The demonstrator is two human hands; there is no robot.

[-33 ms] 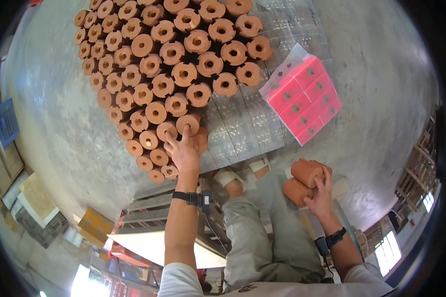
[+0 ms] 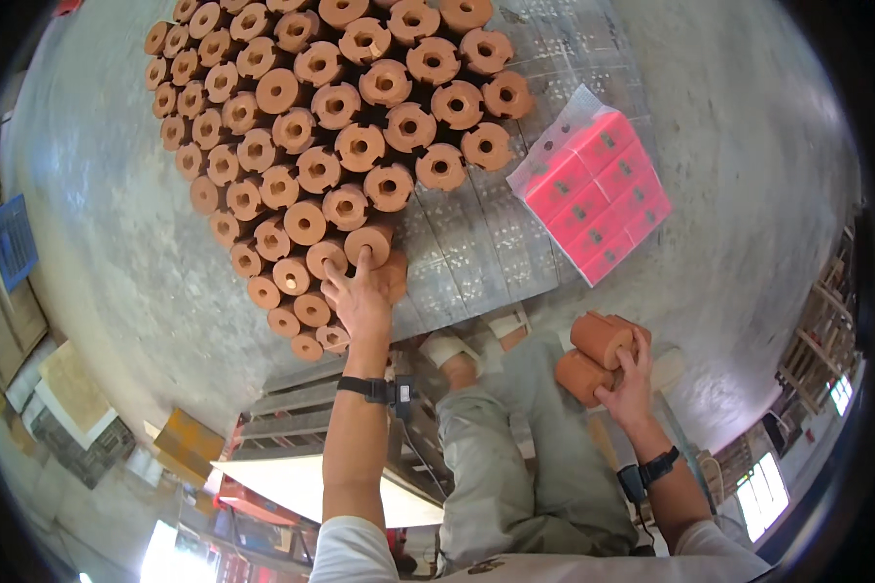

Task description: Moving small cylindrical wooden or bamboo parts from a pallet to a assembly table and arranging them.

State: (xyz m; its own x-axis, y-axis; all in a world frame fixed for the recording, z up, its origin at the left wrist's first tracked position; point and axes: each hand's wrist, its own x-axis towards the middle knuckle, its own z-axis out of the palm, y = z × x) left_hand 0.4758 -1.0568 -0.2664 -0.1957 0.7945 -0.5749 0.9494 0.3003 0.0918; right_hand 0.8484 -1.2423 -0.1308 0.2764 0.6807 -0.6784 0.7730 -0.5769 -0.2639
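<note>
Right hand (image 2: pixel 632 391) clasps two terracotta cylinders (image 2: pixel 593 336); left hand (image 2: pixel 364 309) touches holed cylinder (image 2: pixel 368 235) just beyond, can't tell if gripping; nothing shifted since moment ago; handling seemingly paused.

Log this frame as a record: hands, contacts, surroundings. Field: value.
left hand: fingers at the holes of two standing cylinders
right hand: holding at least two loose cylinders, clear of the group
colour: reddish-brown
pink pack: clear-wrapped, right of the standing group
surface: grey board
wrists: black band on each
</note>
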